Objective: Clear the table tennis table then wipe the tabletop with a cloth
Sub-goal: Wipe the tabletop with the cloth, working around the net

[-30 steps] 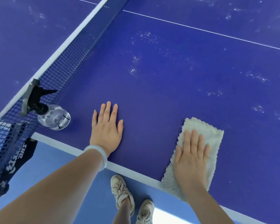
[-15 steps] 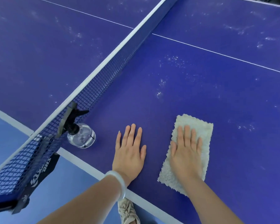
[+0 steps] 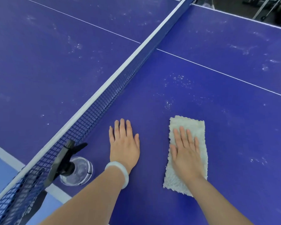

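Head view: a blue bench [image 3: 234, 127] flecked with pale smudges fills most of the frame, and its net [image 3: 117, 82] runs from lower left to upper right. Right of lower centre lies a pale fluffy cloth [image 3: 187, 123] — the right hand [image 3: 185, 153] presses flat on it, fingers straight. The left hand [image 3: 124, 146] rests palm-down on bare surface at lower centre, fingers straight. A clear spray bottle [image 3: 76, 171] stands lower left beside the net — a white bracelet [image 3: 120, 172] circles the left wrist.

Deep blue tabletop [image 3: 234, 127] with thin white lines and whitish speckles, dark blue mesh net [image 3: 104, 98] with white top band, off-white fluffy cloth [image 3: 196, 127], clear spray bottle [image 3: 79, 172] with black trigger head, white bangle [image 3: 120, 171]
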